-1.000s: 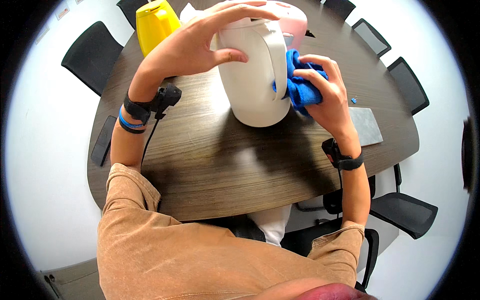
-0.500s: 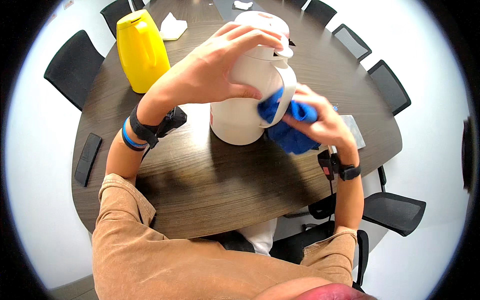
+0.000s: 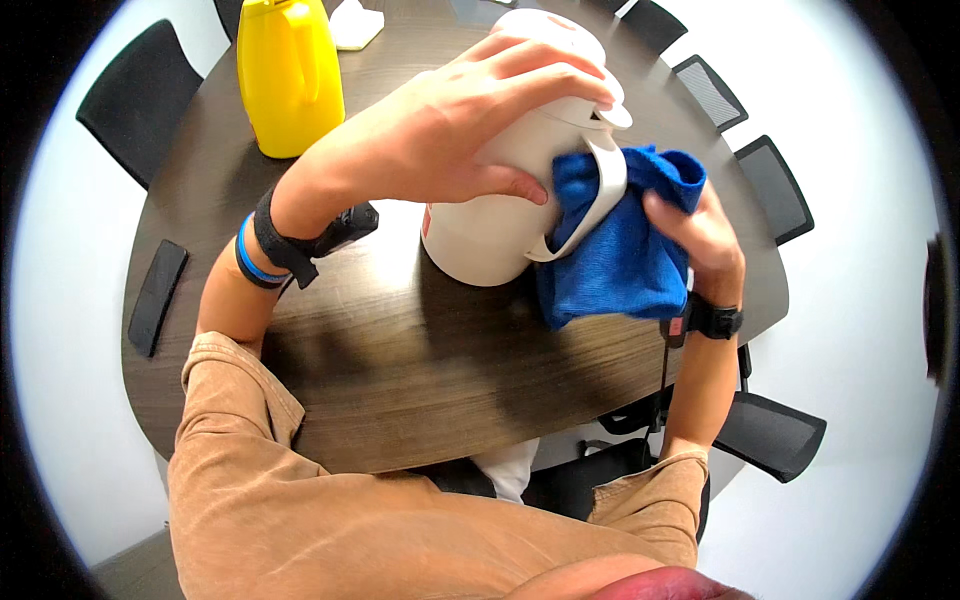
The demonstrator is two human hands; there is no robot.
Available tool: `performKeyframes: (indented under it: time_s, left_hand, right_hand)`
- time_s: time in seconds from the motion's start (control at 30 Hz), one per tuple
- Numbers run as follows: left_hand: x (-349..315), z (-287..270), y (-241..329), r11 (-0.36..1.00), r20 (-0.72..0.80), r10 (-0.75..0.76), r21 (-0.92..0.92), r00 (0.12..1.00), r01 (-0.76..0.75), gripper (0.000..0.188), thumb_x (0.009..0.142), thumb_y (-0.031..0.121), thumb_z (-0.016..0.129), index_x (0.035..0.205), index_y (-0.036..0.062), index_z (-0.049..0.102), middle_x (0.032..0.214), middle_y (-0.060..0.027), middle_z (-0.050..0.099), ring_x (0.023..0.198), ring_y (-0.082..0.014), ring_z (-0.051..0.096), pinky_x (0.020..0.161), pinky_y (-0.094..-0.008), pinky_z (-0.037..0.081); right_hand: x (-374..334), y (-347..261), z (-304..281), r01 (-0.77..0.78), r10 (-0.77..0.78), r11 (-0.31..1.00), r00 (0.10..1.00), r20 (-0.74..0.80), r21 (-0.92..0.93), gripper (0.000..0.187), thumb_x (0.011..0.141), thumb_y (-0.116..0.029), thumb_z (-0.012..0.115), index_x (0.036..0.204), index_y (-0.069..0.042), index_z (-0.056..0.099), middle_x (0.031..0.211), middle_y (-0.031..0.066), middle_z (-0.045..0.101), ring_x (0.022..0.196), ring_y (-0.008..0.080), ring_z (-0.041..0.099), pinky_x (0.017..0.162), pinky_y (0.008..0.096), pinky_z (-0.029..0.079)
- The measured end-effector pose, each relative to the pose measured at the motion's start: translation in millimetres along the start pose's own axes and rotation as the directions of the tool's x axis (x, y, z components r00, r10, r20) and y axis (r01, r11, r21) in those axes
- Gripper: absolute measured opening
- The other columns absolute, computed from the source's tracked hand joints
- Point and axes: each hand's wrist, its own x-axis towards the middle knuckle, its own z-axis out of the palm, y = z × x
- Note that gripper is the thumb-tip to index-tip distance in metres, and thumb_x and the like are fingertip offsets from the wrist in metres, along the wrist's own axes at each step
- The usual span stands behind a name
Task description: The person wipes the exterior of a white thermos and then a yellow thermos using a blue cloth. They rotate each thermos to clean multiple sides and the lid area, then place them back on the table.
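A white vacuum jug (image 3: 480,245) stands on the dark wooden table in front of me, its top leaning a little to the right. My left hand (image 3: 470,125) grips the jug's upper body and lid, fingers across the far side and thumb on the near side. A blue cloth (image 3: 620,265) hangs through and around the jug's white handle (image 3: 610,185), partly against the body. On the handle's right, my right hand (image 3: 705,235) pinches the cloth; most of its fingers are hidden behind the fabric.
A yellow jug (image 3: 290,85) stands at the far left, with crumpled white tissue (image 3: 357,27) beyond it. A black phone (image 3: 157,298) lies near the table's left edge. Black chairs (image 3: 775,185) surround the table (image 3: 400,400).
My right hand has moved right, away from the handle, drawing the cloth out so more of it shows. The jug's top has tipped slightly right, with my left hand still on it.
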Motion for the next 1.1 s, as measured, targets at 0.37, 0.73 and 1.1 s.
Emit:
performKeyframes:
  time_s: [0.37,0.73,1.1]
  left_hand:
    - [-5.1,1.3,-3.1,1.000,0.028,0.016,0.005,0.999,-0.016,0.105,0.056,0.012,0.098,0.150,0.0212,0.051,0.154,-0.0077,0.050,0.146,-0.0364,0.042,0.123,-0.0499,0.039]
    - [-20.8,23.3,-12.4,0.996,-0.009,-0.092,0.001,0.996,0.092,0.104,0.080,0.024,0.090,0.165,0.0202,0.031,0.170,-0.0186,0.025,0.153,-0.0450,0.034,0.121,-0.0538,0.041]
    - [-96.2,-37.6,-76.3,0.787,-0.551,-0.407,0.193,0.728,0.586,0.077,0.092,0.023,0.079,0.151,0.0039,0.034,0.152,-0.0220,0.039,0.142,-0.0294,0.045,0.119,-0.0446,0.040]
  right_hand:
    - [-3.5,-4.1,46.7,-0.110,0.123,0.943,0.992,0.022,-0.313,0.035,0.088,-0.025,0.088,0.111,-0.002,0.077,0.099,0.0063,0.078,0.090,0.0138,0.071,0.085,0.0315,0.058]
    - [-27.3,29.3,60.2,0.036,-0.310,0.805,0.877,-0.367,-0.593,0.023,0.094,-0.020,0.080,0.100,0.000,0.072,0.079,0.0105,0.070,0.072,0.0169,0.066,0.068,0.0346,0.053]
    - [-23.5,65.3,20.1,-0.104,-0.385,0.787,0.688,-0.615,-0.608,0.035,0.096,-0.033,0.078,0.096,0.000,0.068,0.078,0.0154,0.070,0.070,0.0252,0.068,0.072,0.0393,0.054]
